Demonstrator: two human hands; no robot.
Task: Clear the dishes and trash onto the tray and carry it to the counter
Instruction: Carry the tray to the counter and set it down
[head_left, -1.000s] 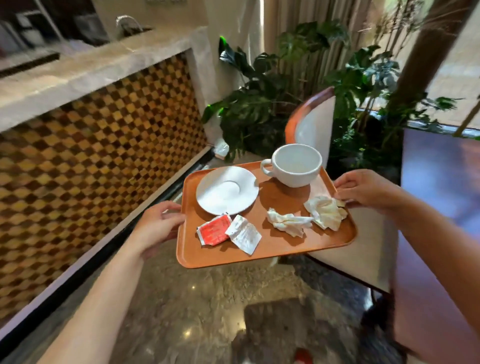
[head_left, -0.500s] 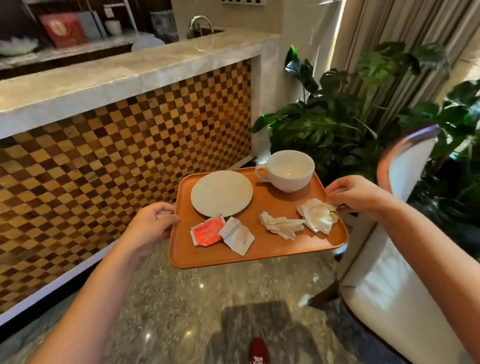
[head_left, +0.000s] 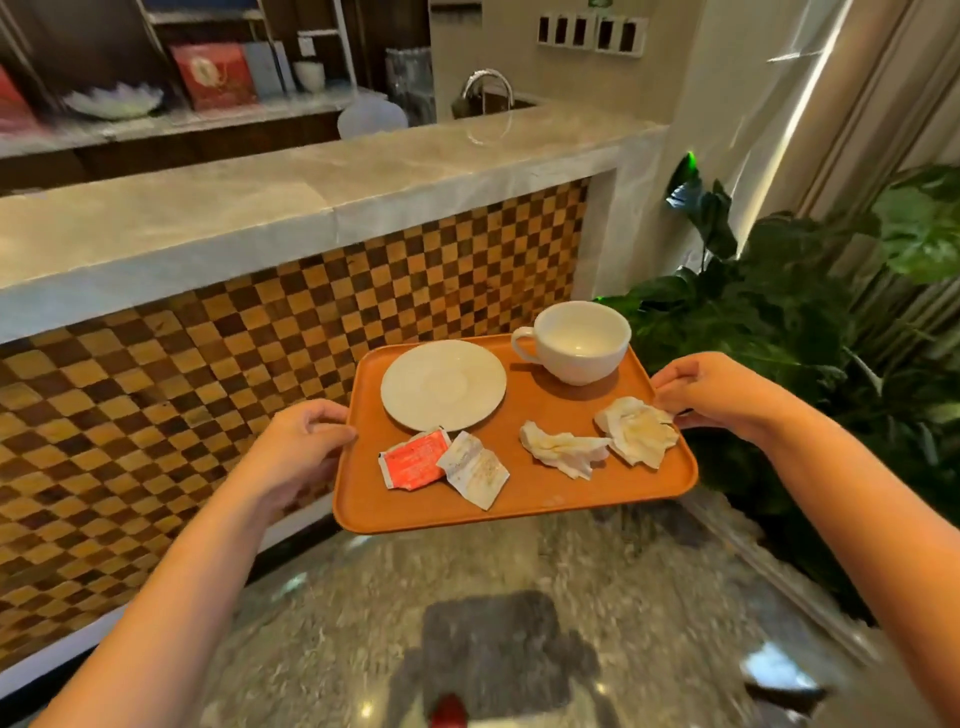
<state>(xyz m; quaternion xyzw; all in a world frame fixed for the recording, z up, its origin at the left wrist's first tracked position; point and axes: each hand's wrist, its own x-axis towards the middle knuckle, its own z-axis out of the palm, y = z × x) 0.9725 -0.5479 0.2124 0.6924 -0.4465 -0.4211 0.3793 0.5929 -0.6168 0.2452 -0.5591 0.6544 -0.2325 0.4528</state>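
I carry an orange tray (head_left: 540, 499) in the air, level, in front of me. My left hand (head_left: 296, 452) grips its left edge and my right hand (head_left: 722, 395) grips its right edge. On the tray lie a white saucer (head_left: 443, 385), an upright white cup (head_left: 579, 341), a red packet (head_left: 414, 458), a white torn packet (head_left: 475, 468) and two crumpled napkins (head_left: 563, 448) (head_left: 636, 430). The marble counter (head_left: 291, 202) with its checkered front runs just beyond the tray, higher than it.
Leafy plants (head_left: 779, 322) stand to the right of the counter's end. A sink tap (head_left: 485, 85) and a back shelf with a red box (head_left: 214, 75) lie behind the counter. The floor (head_left: 493, 597) below is polished stone.
I have turned left and come closer to the counter; the chair and table have left the view. Both hands keep their hold on the tray and its load has not shifted.
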